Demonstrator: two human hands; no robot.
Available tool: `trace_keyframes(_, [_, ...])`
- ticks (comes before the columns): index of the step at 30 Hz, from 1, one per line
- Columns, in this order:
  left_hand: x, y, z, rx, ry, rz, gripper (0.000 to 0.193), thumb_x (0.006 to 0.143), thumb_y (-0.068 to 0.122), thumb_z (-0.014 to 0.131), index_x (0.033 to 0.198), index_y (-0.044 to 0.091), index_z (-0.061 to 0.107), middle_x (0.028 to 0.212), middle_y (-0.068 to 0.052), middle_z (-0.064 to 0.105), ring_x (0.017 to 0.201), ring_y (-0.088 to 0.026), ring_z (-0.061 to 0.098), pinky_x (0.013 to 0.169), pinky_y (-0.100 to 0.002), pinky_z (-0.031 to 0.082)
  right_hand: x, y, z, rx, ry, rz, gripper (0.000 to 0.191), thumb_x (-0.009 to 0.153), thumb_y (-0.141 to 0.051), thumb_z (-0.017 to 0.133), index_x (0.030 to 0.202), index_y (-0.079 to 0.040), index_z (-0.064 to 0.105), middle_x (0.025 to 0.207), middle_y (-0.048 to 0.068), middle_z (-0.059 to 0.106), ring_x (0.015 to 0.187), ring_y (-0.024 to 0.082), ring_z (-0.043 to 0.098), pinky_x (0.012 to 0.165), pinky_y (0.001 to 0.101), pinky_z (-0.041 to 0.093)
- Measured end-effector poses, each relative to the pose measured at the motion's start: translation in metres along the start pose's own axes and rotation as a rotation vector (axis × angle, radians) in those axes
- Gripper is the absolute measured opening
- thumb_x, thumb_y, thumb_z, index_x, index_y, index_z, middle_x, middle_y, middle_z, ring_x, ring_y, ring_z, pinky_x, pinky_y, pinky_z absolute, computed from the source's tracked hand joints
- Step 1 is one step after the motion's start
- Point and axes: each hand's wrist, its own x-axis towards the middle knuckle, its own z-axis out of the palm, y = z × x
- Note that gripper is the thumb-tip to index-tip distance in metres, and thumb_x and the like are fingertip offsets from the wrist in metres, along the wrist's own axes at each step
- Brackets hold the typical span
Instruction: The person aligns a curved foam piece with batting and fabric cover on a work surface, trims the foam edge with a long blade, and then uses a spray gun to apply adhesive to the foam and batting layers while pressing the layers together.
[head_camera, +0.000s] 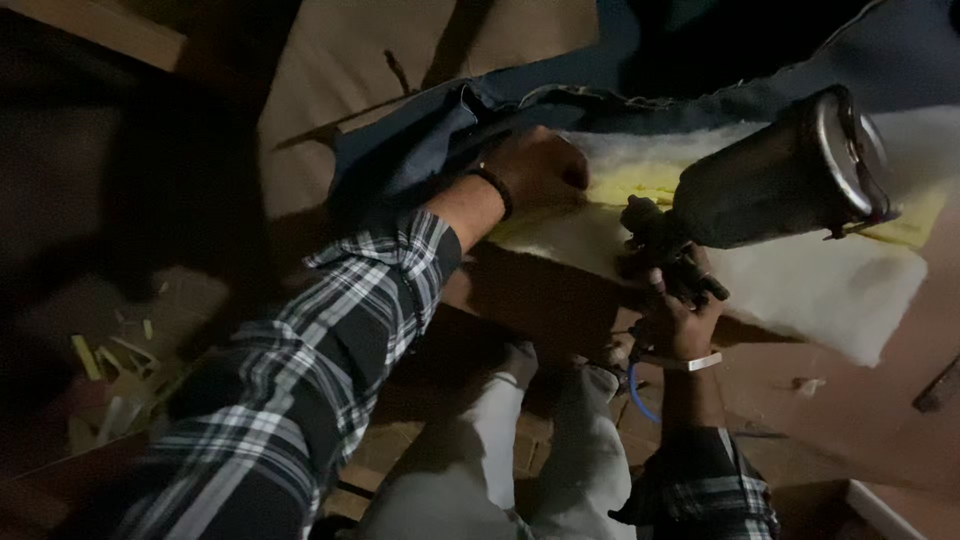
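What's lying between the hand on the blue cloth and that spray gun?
In the head view, between the left hand and the spray gun lies white padding stained yellow.

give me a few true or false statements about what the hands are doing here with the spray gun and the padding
1. The right hand holds a spray gun with a metal cup on top. True.
2. The left hand rests on the white padding at the edge of the blue fabric. True.
3. The blue fabric covers the padding completely. False: it is folded back, and the padding lies bare with a yellowish patch.
4. The left sleeve is plain white. False: it is dark plaid.
5. Both wrists are bare. False: the left wears a dark band, the right a light one.
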Motion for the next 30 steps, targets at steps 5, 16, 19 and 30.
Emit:
trace_keyframes(5, [-0.003,-0.012,0.016,-0.023,0.156,-0.043,0.026,0.091,0.039,0.067,0.103,0.02,0.081,0.111,-0.005,0.077,0.1,-0.026,0.073,0.09,-0.043,0.057,0.003,-0.009,0.006,-0.066,0.006,-0.01,0.055,0.099,-0.001,0.069,0.151,0.007,0.05,0.137,0.011,0.062,0.121,0.017,0.058,0.106,0.0311,0.047])
trace_keyframes(16, [-0.073,-0.008,0.103,-0.223,0.491,0.073,0.091,0.083,0.034,0.084,0.157,0.013,0.036,0.146,-0.017,0.055,0.124,-0.041,0.058,0.098,-0.051,0.051,-0.001,-0.005,0.009,0.025,0.017,-0.016,0.058,0.099,-0.003,0.068,0.152,0.004,0.046,0.137,0.009,0.061,0.122,0.016,0.057,0.107,0.029,0.045])
trace_keyframes(19, [-0.069,0.002,0.11,-0.148,0.522,-0.025,0.095,0.082,0.035,0.082,0.159,0.025,0.027,0.157,-0.013,0.052,0.128,-0.038,0.06,0.099,-0.047,0.055,-0.001,0.013,-0.006,-0.168,0.031,-0.023,0.036,0.103,-0.005,0.07,0.135,0.009,0.057,0.112,0.008,0.06,0.101,0.014,0.052,0.096,0.0298,0.044])
trace_keyframes(30, [-0.056,0.027,0.09,-0.38,0.504,0.195,0.062,0.102,0.029,0.059,0.158,0.015,0.037,0.15,-0.019,0.059,0.135,-0.041,0.059,0.109,-0.051,0.049,-0.068,0.067,-0.12,-0.193,0.193,0.208,0.019,0.107,-0.013,0.057,0.122,-0.001,0.055,0.104,0.006,0.061,0.087,0.014,0.06,0.072,0.0275,0.052])
